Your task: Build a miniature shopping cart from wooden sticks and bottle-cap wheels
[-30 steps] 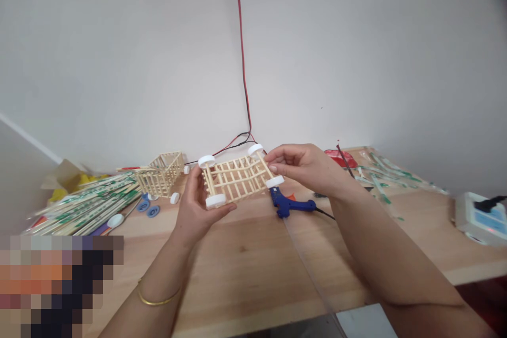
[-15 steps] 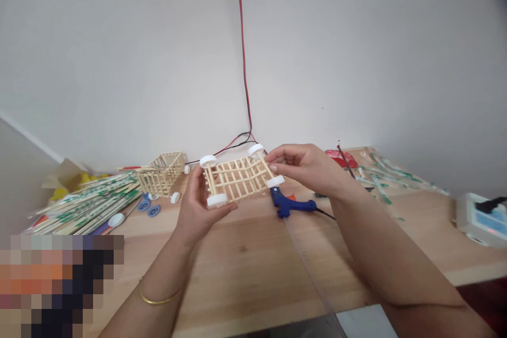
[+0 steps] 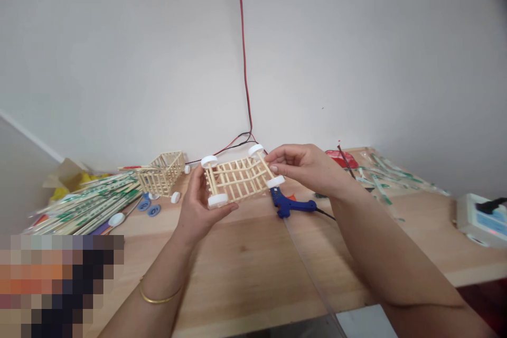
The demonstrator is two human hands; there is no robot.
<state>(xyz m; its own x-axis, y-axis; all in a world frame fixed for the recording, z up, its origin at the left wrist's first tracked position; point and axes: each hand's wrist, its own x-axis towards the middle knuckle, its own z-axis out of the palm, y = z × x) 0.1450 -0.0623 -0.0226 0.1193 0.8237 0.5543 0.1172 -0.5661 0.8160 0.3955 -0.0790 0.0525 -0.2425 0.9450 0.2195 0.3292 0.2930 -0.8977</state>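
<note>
A small cart of wooden sticks (image 3: 240, 177) is held up above the table, its slatted underside facing me. White bottle-cap wheels (image 3: 217, 200) sit at its corners on two stick axles. My left hand (image 3: 198, 206) is closed around the cart's left end, thumb along the lower edge. With thumb and fingers, my right hand (image 3: 299, 166) pinches the right end by the axle; its fingertips are partly hidden behind the cart. Just below that end lies a blue hot glue gun (image 3: 291, 205) with a clear glue stick (image 3: 304, 259) trailing towards me.
At left stand a stick-built open box (image 3: 160, 174), a pile of wrapped chopsticks (image 3: 95, 203) and loose blue caps (image 3: 153, 210). Torn wrappers (image 3: 382, 177) and a red packet (image 3: 341, 158) lie at right, near a white power strip (image 3: 481, 219). A red-black cable (image 3: 243, 53) hangs down the wall.
The left end of the cart has shifted very slightly to the right with my left hand. Both hands keep the same hold.
</note>
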